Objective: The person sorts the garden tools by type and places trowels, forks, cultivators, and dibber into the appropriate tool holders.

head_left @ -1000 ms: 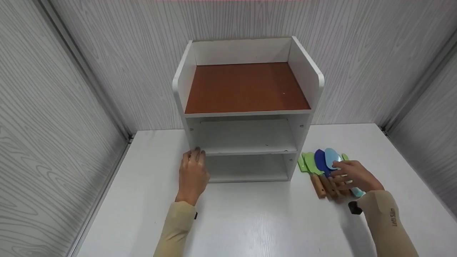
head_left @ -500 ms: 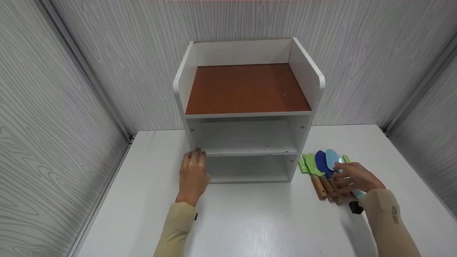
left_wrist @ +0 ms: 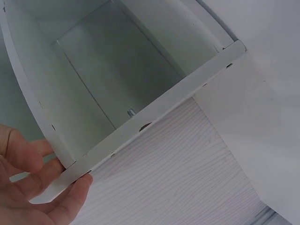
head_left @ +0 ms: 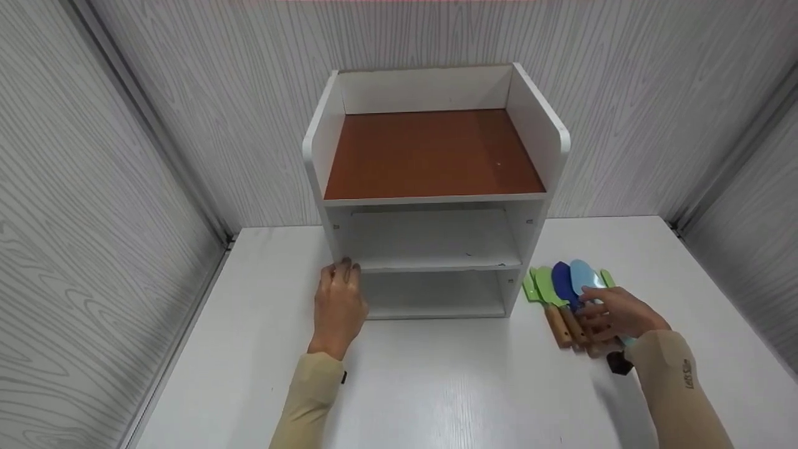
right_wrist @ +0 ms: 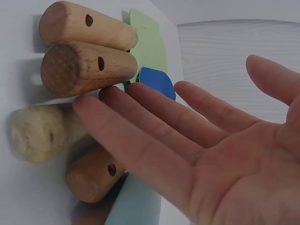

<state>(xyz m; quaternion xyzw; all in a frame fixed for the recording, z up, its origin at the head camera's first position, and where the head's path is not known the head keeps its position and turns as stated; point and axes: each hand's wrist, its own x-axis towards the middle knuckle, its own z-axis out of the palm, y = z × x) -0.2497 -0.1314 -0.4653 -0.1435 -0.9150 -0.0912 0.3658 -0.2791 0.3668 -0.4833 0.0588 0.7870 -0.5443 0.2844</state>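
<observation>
A white shelf unit [head_left: 527, 243] with a brown top board stands on the table. My left hand [head_left: 338, 305] holds its left side panel near the middle shelf. In the left wrist view, fingers [left_wrist: 75, 199] lie on both sides of the white panel edge [left_wrist: 164, 105]. To the right lie spatulas with wooden handles: green [head_left: 544, 284], dark blue [head_left: 563, 284] and light blue [head_left: 583, 274]. My right hand [head_left: 623, 310] hovers over them, palm down, fingers apart. In the right wrist view, its fingertips are right at the wooden handles [right_wrist: 89, 70] and grip nothing.
The white table [head_left: 424, 386] meets a grey wood-grain wall [head_left: 411, 34] behind the shelf unit. Similar panels, a left panel [head_left: 106, 249] and a right panel [head_left: 748, 231], border the table's sides.
The view shifts very slightly. Both hands stay in nearly the same places, the left at the shelf unit and the right over the spatulas.
</observation>
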